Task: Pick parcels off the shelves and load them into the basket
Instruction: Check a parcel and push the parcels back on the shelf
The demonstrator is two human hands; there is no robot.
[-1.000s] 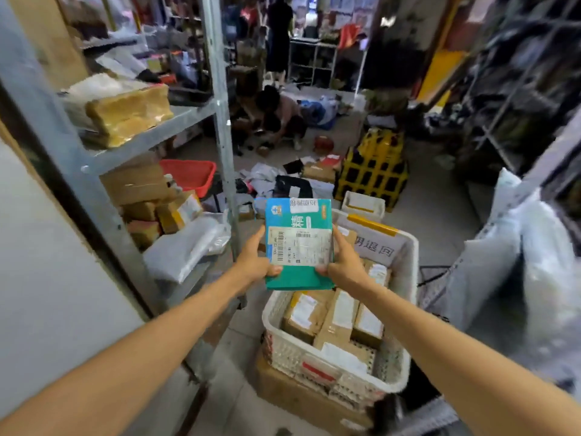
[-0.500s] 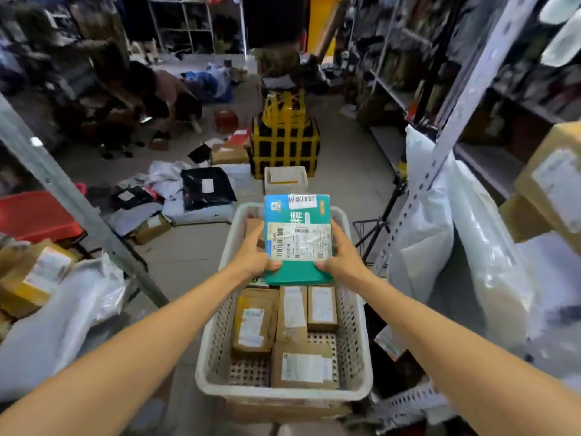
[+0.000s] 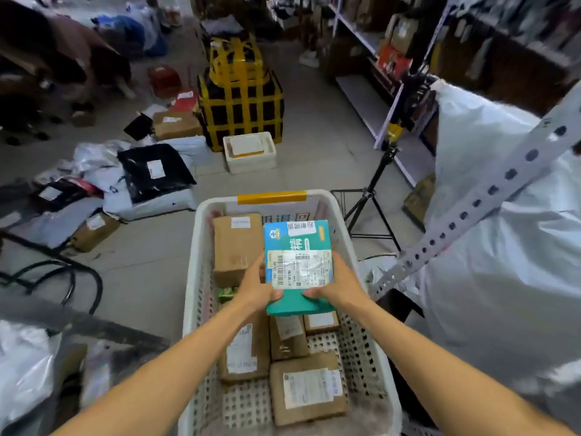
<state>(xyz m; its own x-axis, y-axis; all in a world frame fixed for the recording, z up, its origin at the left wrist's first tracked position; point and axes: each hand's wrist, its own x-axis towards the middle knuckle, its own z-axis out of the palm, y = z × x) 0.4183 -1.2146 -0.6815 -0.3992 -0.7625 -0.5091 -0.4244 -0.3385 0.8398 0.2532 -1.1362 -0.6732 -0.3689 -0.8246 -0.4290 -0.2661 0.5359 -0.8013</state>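
A blue-green parcel (image 3: 298,247) with a white label was held over the middle of the white basket (image 3: 192,253). It was gripped at its near end from both sides. The left hand (image 3: 255,287) was curled round the left edge, with the thumb laid on top. The right hand (image 3: 344,283) was curled round the right edge, with its thumb on top too. The fingers under the parcel could not be seen.

A tall brown box (image 3: 235,247) was packed at the far left of the basket, and a flat brown box (image 3: 306,391) at the near end. A strip of yellow tape (image 3: 272,197) was stuck on the far rim.

On the floor beyond the basket, a small white foam box (image 3: 250,151) was set, and behind it a black bundle (image 3: 242,99) wrapped in yellow tape. A black bag (image 3: 154,171) was laid to the left among other parcels. To the right, a black tripod (image 3: 371,199) was stood beside a big white sack (image 3: 503,262).
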